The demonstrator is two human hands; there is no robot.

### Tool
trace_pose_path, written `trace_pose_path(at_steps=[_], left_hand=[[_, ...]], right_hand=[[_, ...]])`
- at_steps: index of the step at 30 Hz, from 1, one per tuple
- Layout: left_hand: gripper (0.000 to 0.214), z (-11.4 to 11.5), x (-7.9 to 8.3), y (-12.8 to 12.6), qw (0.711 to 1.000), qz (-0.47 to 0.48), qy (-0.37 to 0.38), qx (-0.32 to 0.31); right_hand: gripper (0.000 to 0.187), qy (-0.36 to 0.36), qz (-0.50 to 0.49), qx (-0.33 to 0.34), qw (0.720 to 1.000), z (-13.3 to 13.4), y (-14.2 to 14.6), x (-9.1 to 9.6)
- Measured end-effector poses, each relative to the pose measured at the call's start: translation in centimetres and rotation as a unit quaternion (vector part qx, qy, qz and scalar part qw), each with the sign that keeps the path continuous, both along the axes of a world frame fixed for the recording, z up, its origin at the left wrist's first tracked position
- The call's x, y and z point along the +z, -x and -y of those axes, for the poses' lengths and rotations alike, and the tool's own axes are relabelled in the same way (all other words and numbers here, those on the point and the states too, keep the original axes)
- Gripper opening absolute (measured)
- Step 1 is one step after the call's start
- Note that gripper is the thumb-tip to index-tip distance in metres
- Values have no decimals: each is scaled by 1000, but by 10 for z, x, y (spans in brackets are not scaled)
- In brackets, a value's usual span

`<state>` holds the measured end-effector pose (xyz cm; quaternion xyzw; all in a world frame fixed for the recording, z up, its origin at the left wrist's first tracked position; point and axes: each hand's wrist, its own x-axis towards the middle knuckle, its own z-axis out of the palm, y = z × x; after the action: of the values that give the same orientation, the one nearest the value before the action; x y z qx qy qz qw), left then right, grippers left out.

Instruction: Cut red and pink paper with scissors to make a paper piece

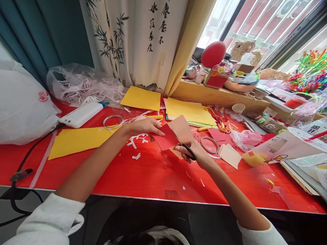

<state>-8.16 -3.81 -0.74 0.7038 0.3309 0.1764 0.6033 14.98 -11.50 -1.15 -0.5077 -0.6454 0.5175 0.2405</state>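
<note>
My left hand (145,126) pinches the left edge of a red paper piece (166,137) and holds it just above the red table (143,173). A pair of black-handled scissors (188,150) sits in my right hand (195,153), fingers through the loops, blades at the red paper's right edge. Under the red paper lies a pink paper sheet (182,128). Small white paper scraps (136,143) lie scattered below my left hand.
Yellow sheets (76,139) (141,98) (189,110) lie on the table, with tape rolls (112,120) (209,144), a white power bank (81,114) and plastic bags (21,102). A cluttered windowsill (219,95) with a red balloon (213,53) runs along the right.
</note>
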Motion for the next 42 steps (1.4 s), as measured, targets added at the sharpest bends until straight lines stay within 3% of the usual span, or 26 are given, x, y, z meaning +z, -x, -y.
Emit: trace_pose_path(at_steps=[3,8,15,22,31,42], left_hand=[[19,0,-1,-1,1000,-3,13,-12],[23,1,0,0,1000,-1,19,3],[24,4,3,-2,1000,-13,4,-10],[23,6,4,-2,1000,-2,-3,-7],[30,2,1,-2,1000,6,-22,-10],[22,5,1,-3,1000,-10,4,-27]], right_hand=[[47,-6,1,-6,1000,0,1,-1],[40,5,3,-13,1000,-1,0,-1],[48,-2,12,36,999,-2,-2,5],[47,1,11,-14,1000,-1,0,2],[47,1,6,-8,1000,-4,3,0],[53,22,33,-20,999,-2,8,10]])
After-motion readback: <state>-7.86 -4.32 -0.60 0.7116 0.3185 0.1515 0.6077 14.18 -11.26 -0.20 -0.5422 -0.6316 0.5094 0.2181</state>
